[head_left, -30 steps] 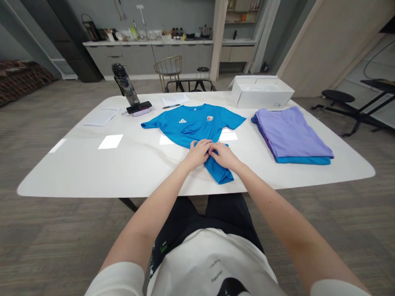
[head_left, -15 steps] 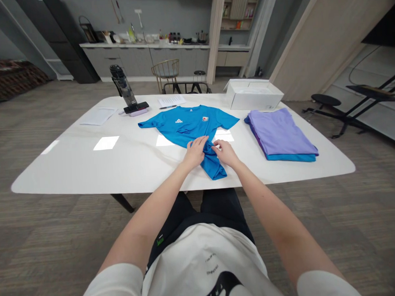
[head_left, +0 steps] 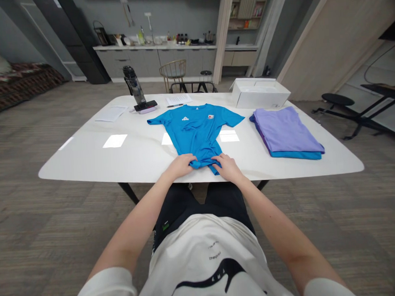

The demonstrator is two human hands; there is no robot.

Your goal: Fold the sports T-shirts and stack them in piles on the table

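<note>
A blue T-shirt [head_left: 198, 132] lies front up on the white table [head_left: 145, 164], its collar and sleeves toward the far side, with small logos on the chest. Its lower end is bunched near the table's front edge. My left hand [head_left: 183, 165] grips the left part of this hem, fingers closed over the cloth. On the right part, my right hand [head_left: 227, 166] pinches the fabric between thumb and fingers. A small blue flap hangs out below, between the hands. Folds hide some of the fingertips.
To the right is a stack of folded clothes [head_left: 287, 132], purple on top and blue beneath. Behind it stands an open white box [head_left: 260, 95]. A handheld vacuum [head_left: 136, 90], a pen [head_left: 175, 105] and paper sheets [head_left: 112, 113] occupy the far left side.
Both hands have moved nearer the front edge and farther apart, drawing the shirt's lower end toward me. The shirt's body is now straighter and longer; the bunched cloth has spread out.
</note>
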